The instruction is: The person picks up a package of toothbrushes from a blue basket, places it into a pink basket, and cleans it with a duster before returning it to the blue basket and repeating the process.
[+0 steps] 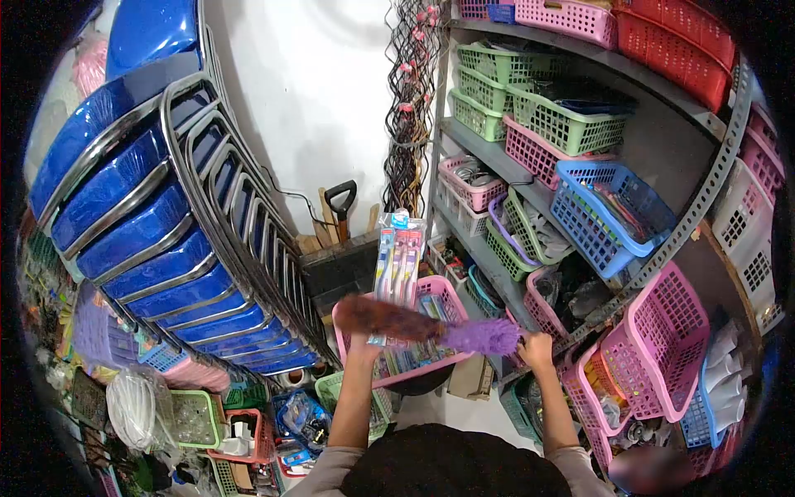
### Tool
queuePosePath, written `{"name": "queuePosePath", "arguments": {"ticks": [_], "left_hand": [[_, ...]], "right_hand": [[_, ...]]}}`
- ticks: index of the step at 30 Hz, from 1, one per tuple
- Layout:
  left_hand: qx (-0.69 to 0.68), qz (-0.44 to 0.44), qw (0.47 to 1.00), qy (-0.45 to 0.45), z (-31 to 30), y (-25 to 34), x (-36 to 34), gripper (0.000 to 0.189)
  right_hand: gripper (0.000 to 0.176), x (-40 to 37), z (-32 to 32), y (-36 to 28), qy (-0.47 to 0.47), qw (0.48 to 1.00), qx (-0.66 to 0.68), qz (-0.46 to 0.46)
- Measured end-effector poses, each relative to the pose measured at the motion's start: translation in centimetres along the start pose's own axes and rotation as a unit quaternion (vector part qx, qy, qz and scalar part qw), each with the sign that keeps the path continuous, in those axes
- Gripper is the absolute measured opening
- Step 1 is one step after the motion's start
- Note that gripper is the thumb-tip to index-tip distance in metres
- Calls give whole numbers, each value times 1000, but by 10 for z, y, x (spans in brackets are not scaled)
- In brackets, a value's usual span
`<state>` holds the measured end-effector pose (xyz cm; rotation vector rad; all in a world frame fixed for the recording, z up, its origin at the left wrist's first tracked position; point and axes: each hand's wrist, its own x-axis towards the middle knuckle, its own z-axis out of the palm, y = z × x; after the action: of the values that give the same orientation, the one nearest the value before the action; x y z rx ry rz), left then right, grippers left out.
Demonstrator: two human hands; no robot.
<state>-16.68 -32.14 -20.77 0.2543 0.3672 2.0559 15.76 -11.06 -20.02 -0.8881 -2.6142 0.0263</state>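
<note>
My right hand [537,348] is closed around the handle end of a feather duster, with purple fluff [484,335] near the hand and blurred brown feathers [385,320] stretching left. A clear pack of toothbrushes [399,257] stands upright behind the duster, its lower end beside my left hand [362,341]. The brown feathers cover most of my left fingers, but the pack rises from that hand. Below both hands sits a pink basket [454,302] holding more packaged toothbrushes [426,352].
Stacked blue chairs [157,224] rise on the left. A metal shelf [497,170] on the right bears green baskets [567,120], a blue basket [609,215] and red baskets. A pink basket [662,340] lies tilted at right. Several small baskets [240,443] crowd the lower left.
</note>
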Motion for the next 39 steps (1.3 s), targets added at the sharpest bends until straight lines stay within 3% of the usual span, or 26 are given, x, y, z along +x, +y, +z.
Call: {"name": "queuePosePath", "arguments": {"ticks": [2,3,5,7,9,11,12,14,16,17,19,20,21,22,23,24,25,27,28,32,34,37,39], "left_hand": [[-79,-17,996,-48,14,3,-3,30],[103,38,991,82,29,2,-7,31],[26,-63,998,-3,4,3,4,30],[28,-59,998,23,5,0,4,32],[31,-54,997,50,13,-3,3,33],[-62,25,990,-125,29,-3,-6,36],[-62,25,990,-126,25,-3,-5,36],[-27,-21,997,-63,3,1,2,33],[15,-69,997,-7,17,2,0,33],[15,-69,997,-8,25,-1,-1,33],[55,-38,992,107,38,-6,-3,31],[46,-35,993,105,37,-5,-4,31],[47,-35,993,105,37,-2,-4,31],[261,23,958,118,37,2,-4,30],[462,80,875,124,37,5,-4,28],[141,54,987,47,-20,-9,13,27],[141,54,987,46,-7,-8,8,27],[33,-31,991,124,22,-6,-2,26],[38,-57,993,101,27,-5,-3,25],[43,-62,996,48,21,-7,-2,26],[-48,-2,998,-50,35,-7,-10,28],[-26,25,995,-97,55,-4,-23,28],[31,-77,996,45,30,-1,-7,29]], "right_hand": [[22,4,-7,0,8,999,-16,34],[22,5,-11,-1,12,997,-30,69],[21,9,5,12,42,993,-37,100],[22,15,4,13,99,983,2,152],[21,11,-5,14,70,992,2,102],[20,8,-17,14,40,998,2,49],[21,6,-22,13,27,999,-12,27],[21,7,-25,13,13,1000,-26,4],[22,9,-20,14,70,992,7,103],[22,9,-18,16,71,992,6,103],[23,10,-17,16,86,986,9,144],[23,9,-18,17,86,986,9,144],[20,6,-23,15,69,994,16,80],[18,4,-28,14,51,998,23,15],[18,4,-32,12,51,998,22,16],[18,4,-34,10,49,999,14,16],[18,4,-36,9,47,999,6,15],[20,7,-27,15,87,995,11,56],[23,8,-22,18,125,987,17,97],[22,8,-14,23,132,983,33,123],[18,6,-23,23,53,998,24,4],[17,6,-39,11,50,998,16,32],[19,9,-30,17,90,992,31,77]]}}
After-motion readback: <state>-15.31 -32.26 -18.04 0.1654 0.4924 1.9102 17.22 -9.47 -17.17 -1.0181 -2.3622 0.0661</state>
